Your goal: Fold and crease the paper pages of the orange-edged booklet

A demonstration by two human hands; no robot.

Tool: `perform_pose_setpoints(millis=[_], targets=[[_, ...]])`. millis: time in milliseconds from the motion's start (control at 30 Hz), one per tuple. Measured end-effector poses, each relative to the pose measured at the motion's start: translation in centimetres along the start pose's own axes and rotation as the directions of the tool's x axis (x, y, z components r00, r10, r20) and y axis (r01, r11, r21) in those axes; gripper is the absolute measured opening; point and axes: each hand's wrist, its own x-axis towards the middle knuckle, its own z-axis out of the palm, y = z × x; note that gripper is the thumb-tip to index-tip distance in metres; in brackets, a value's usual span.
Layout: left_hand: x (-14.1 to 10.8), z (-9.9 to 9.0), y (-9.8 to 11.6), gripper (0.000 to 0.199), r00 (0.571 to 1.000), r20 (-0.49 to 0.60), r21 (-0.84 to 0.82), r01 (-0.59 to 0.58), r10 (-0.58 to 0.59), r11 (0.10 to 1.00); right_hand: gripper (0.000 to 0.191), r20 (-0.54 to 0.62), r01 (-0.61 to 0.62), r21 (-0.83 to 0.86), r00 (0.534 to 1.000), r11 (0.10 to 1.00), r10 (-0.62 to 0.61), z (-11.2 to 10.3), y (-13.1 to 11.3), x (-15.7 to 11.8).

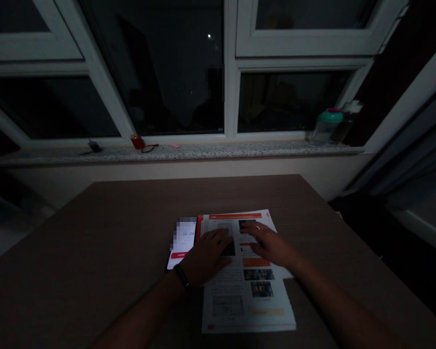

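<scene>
A printed page [227, 286] with orange bars, text and small pictures lies flat on the brown table. My left hand [209, 257] rests over its left side, fingers stretched out, with a dark band on the wrist. Over the upper right part of the page is my right hand [267, 242], its fingers spread and holding nothing. A lit phone [184, 237] lies just left of the page, its screen showing digits and a red button. My left hand and wrist are close to the phone's lower right side.
The table [94, 252] ends at a wall below a granite windowsill [203, 150]. On the sill stand a red jar [137, 142], a small dark bottle [94, 146], and a green-lidded bottle [327, 127] beside a clear one. A curtain [414, 131] hangs at right.
</scene>
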Motion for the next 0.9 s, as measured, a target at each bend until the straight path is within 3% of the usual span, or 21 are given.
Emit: perform_pose_setpoints(millis=[233, 400, 567, 900], targets=[[0.2, 0.0, 0.2, 0.046, 0.999, -0.023, 0.009, 0.022, -0.022, 1.0, 0.041, -0.132, -0.086, -0.037, 0.988, 0.996, 0.08, 0.2, 0.5, 0.2], [0.4, -0.3, 0.5, 0.038, 0.998, -0.062, -0.037, 0.026, -0.029, 0.999, 0.041, -0.087, -0.088, -0.044, 0.993, 0.995, 0.084, -0.1, 0.3, 0.2], [0.4, -0.1, 0.6, 0.042, 0.998, -0.057, -0.042, 0.037, -0.039, 0.998, 0.043, -0.061, -0.063, -0.04, 0.996, 0.997, 0.061, -0.3, -0.4, 0.2], [0.4, -0.7, 0.7, 0.042, 1.0, 0.0, -0.018, 0.023, -0.023, 1.0, 0.037, -0.191, -0.19, -0.095, 0.967, 0.977, 0.169, -0.4, 1.5, 0.3]])
